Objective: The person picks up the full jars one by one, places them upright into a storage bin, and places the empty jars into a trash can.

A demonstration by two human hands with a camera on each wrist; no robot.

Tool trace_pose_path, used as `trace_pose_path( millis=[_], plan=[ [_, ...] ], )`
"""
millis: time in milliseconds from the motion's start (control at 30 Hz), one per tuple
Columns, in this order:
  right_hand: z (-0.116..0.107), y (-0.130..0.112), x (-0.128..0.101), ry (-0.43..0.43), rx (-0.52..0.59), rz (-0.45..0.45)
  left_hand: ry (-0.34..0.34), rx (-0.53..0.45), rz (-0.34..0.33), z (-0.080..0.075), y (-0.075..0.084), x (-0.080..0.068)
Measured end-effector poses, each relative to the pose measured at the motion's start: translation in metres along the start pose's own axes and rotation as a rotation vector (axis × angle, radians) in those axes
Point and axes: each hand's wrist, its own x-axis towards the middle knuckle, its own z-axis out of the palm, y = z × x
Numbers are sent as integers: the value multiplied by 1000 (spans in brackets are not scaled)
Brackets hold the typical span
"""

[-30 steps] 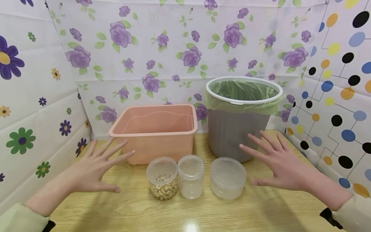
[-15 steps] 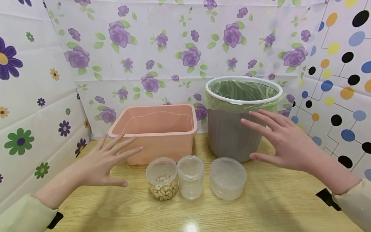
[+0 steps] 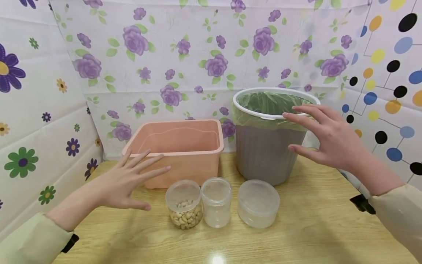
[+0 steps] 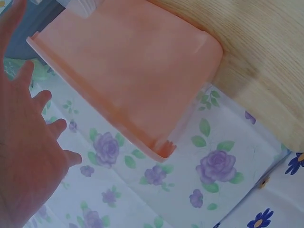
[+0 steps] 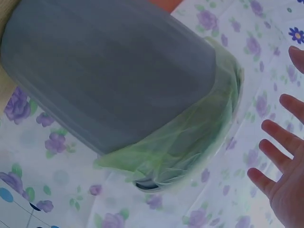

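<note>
My left hand [image 3: 123, 183] hovers with spread fingers at the left, overlapping the front left corner of the pink plastic basin [image 3: 184, 168] in the head view. Higher up on the right, my right hand [image 3: 333, 137] is held with fingers extended in front of the grey trash can [image 3: 267, 154], its fingertips overlapping the white rim. Neither hand holds anything. Between them stand three clear lidded containers: a jar of cashews [image 3: 184, 205], a narrower jar [image 3: 216, 203] and a low round container [image 3: 258, 204]. In the left wrist view the basin [image 4: 128, 61] fills the middle.
A green bag [image 3: 263, 104] lines the trash can and folds over its rim. Everything stands on a wood-grain table [image 3: 184, 245]. Flowered cloth [image 3: 191, 44] hangs behind and at the left, with a dotted cloth [image 3: 385, 91] along the right side.
My right hand has risen from low beside the trash can to its rim level. My left hand has drifted slightly right and up. The basin, trash can and containers have stayed put.
</note>
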Motion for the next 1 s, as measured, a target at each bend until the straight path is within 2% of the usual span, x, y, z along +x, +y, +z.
trace_pose_path(
  millis=[133, 300, 533, 667, 833, 1000],
  plan=[
    [8, 10, 1, 17, 33, 43, -15, -33, -12, 0, 1, 3],
    [19, 23, -2, 41, 78, 141, -14, -35, -10, 2, 4, 10],
    [42, 37, -6, 266, 222, 117, -1, -55, 15, 2, 9, 20],
    [54, 39, -7, 352, 300, 150, -9, -58, 20, 4, 9, 23],
    [61, 33, -6, 420, 342, 211, -11, -56, 27, 7, 9, 23],
    [60, 21, -2, 453, 366, 231, -19, -61, 27, 13, 7, 26]
  ],
)
